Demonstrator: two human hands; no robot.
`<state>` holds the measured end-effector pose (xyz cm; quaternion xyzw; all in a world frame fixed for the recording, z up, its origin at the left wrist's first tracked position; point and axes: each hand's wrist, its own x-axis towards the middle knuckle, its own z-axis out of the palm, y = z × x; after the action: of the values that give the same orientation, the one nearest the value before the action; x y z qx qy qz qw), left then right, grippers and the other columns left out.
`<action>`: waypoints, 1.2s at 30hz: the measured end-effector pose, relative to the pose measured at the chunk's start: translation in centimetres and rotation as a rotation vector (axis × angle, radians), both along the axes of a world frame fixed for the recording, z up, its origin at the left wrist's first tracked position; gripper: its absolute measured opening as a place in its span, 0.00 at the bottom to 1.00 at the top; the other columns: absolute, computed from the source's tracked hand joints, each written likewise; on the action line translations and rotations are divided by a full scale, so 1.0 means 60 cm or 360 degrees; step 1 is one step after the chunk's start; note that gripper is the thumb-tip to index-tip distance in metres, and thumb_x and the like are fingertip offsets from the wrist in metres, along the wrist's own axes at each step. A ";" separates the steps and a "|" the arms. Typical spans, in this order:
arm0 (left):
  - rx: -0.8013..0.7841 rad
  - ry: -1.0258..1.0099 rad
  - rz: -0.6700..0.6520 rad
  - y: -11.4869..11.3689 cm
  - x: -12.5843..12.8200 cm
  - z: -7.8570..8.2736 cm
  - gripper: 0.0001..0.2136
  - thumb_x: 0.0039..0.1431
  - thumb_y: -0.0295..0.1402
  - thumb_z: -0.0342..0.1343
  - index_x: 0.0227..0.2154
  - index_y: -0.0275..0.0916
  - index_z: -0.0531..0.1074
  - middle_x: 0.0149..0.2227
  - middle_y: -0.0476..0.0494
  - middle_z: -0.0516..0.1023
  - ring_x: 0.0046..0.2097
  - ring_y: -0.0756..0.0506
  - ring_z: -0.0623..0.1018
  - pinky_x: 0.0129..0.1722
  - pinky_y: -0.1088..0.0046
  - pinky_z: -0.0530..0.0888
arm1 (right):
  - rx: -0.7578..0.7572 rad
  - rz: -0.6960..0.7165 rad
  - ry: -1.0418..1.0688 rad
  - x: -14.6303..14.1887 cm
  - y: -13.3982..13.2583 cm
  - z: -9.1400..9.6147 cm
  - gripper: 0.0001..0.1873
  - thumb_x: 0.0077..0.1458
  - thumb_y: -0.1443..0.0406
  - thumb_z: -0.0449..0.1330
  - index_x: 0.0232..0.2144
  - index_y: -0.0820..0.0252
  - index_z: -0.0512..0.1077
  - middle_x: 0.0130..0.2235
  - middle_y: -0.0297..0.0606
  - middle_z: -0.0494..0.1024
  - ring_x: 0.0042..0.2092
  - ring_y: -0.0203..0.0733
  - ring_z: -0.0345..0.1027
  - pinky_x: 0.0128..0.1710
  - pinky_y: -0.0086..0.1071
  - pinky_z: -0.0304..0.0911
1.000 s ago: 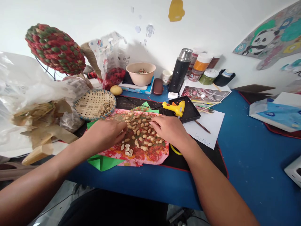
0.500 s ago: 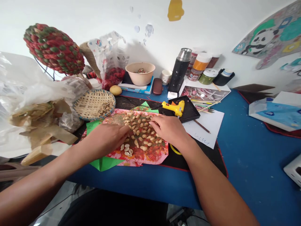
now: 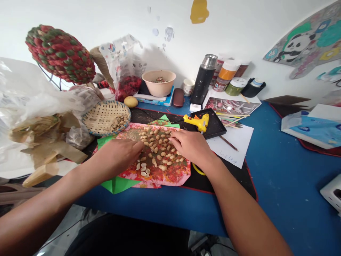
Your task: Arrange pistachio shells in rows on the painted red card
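Note:
Several pale peanut shell halves [image 3: 157,147] lie spread on a red, paint-stained sheet [image 3: 170,174] on the blue table. My left hand [image 3: 118,156] rests flat at the sheet's left side, fingers stretched toward the shells and touching them. My right hand [image 3: 190,145] lies on the sheet's right side, fingers bent down among the shells; whether they pinch one is hidden. A woven basket [image 3: 102,115] with more shells sits just beyond my left hand.
A yellow glue gun [image 3: 198,122] lies on a black tray [image 3: 217,128] right of the sheet. Behind stand a beige bowl [image 3: 159,82], a black flask [image 3: 204,80] and paint jars [image 3: 229,74]. A red-green ball [image 3: 60,53] and plastic bags fill the left.
My left hand slid slightly along the left edge of the shells, fingers now reaching up toward them. My right hand has barely moved.

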<state>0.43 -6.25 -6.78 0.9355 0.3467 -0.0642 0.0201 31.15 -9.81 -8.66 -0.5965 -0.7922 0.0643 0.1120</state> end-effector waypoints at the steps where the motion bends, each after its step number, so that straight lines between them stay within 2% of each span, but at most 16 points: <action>1: -0.0078 -0.0040 -0.0030 0.000 -0.004 0.001 0.08 0.78 0.30 0.56 0.46 0.45 0.81 0.37 0.43 0.88 0.39 0.37 0.88 0.38 0.63 0.74 | 0.0007 0.0002 0.0001 0.000 0.000 -0.001 0.13 0.85 0.62 0.64 0.51 0.56 0.90 0.51 0.42 0.94 0.45 0.46 0.85 0.40 0.38 0.59; 3: -0.0222 -0.0130 -0.0076 0.001 -0.011 0.007 0.08 0.77 0.31 0.58 0.49 0.48 0.83 0.40 0.47 0.91 0.41 0.38 0.90 0.38 0.65 0.74 | 0.0021 0.0007 0.0006 0.001 -0.001 -0.002 0.13 0.85 0.62 0.64 0.50 0.55 0.89 0.51 0.42 0.94 0.45 0.46 0.85 0.40 0.38 0.59; 6: -0.0307 -0.0259 -0.0062 0.005 -0.016 0.016 0.07 0.80 0.36 0.60 0.45 0.48 0.83 0.39 0.49 0.91 0.38 0.41 0.89 0.37 0.67 0.74 | 0.0037 0.0015 0.0013 0.001 -0.001 -0.003 0.13 0.85 0.62 0.63 0.49 0.55 0.89 0.50 0.41 0.93 0.45 0.45 0.84 0.40 0.37 0.59; 10: -0.0225 -0.0387 -0.0093 0.015 0.003 0.015 0.10 0.83 0.39 0.57 0.49 0.46 0.85 0.44 0.46 0.92 0.43 0.40 0.90 0.43 0.67 0.77 | 0.0051 0.0011 0.0014 0.000 -0.001 -0.002 0.13 0.85 0.61 0.64 0.49 0.56 0.89 0.49 0.43 0.93 0.45 0.46 0.85 0.39 0.37 0.59; 13: -0.0111 -0.0414 -0.0146 0.024 0.024 0.003 0.12 0.82 0.36 0.57 0.56 0.46 0.86 0.48 0.43 0.92 0.47 0.39 0.90 0.47 0.66 0.79 | 0.0052 0.0003 0.0010 0.000 -0.001 0.000 0.13 0.85 0.61 0.65 0.48 0.57 0.89 0.49 0.43 0.94 0.45 0.46 0.85 0.39 0.38 0.58; 15: -0.0104 -0.0422 -0.0176 0.029 0.032 -0.006 0.12 0.83 0.35 0.57 0.56 0.46 0.86 0.50 0.42 0.92 0.48 0.39 0.89 0.47 0.65 0.79 | 0.0051 0.0004 0.0009 0.000 -0.001 0.000 0.13 0.85 0.61 0.64 0.49 0.57 0.89 0.50 0.42 0.94 0.45 0.46 0.86 0.39 0.38 0.58; 19: -0.0159 -0.0407 -0.0180 0.037 0.028 -0.010 0.11 0.82 0.36 0.57 0.47 0.44 0.85 0.45 0.43 0.91 0.44 0.40 0.88 0.44 0.66 0.78 | 0.0050 0.0003 0.0021 0.000 -0.001 -0.002 0.14 0.86 0.60 0.63 0.51 0.57 0.89 0.52 0.42 0.94 0.45 0.46 0.86 0.40 0.39 0.58; 26: -0.0381 -0.0421 -0.0147 0.039 0.004 0.004 0.09 0.79 0.36 0.58 0.47 0.47 0.84 0.44 0.47 0.91 0.43 0.42 0.89 0.43 0.67 0.78 | 0.0050 0.0001 0.0030 0.000 -0.001 -0.005 0.15 0.86 0.60 0.62 0.51 0.57 0.89 0.52 0.42 0.94 0.44 0.46 0.86 0.40 0.39 0.59; 31: -0.0314 -0.0397 -0.0132 0.037 0.010 -0.007 0.11 0.79 0.36 0.58 0.54 0.48 0.85 0.48 0.45 0.93 0.46 0.40 0.90 0.47 0.66 0.80 | 0.0050 0.0006 0.0026 0.003 0.000 -0.009 0.14 0.85 0.60 0.63 0.51 0.56 0.89 0.51 0.42 0.94 0.43 0.45 0.85 0.40 0.39 0.59; 36: -0.0213 -0.0287 -0.0091 0.038 0.017 -0.018 0.11 0.81 0.39 0.57 0.49 0.46 0.85 0.45 0.44 0.92 0.45 0.39 0.90 0.45 0.65 0.79 | 0.0040 0.0015 0.0031 0.004 0.000 -0.008 0.13 0.85 0.61 0.63 0.51 0.56 0.89 0.51 0.42 0.94 0.44 0.45 0.85 0.40 0.38 0.58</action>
<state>1.44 -3.98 -7.85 0.9436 0.3117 -0.0033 0.1120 31.40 -9.80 -9.14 -0.5907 -0.7946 0.0607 0.1268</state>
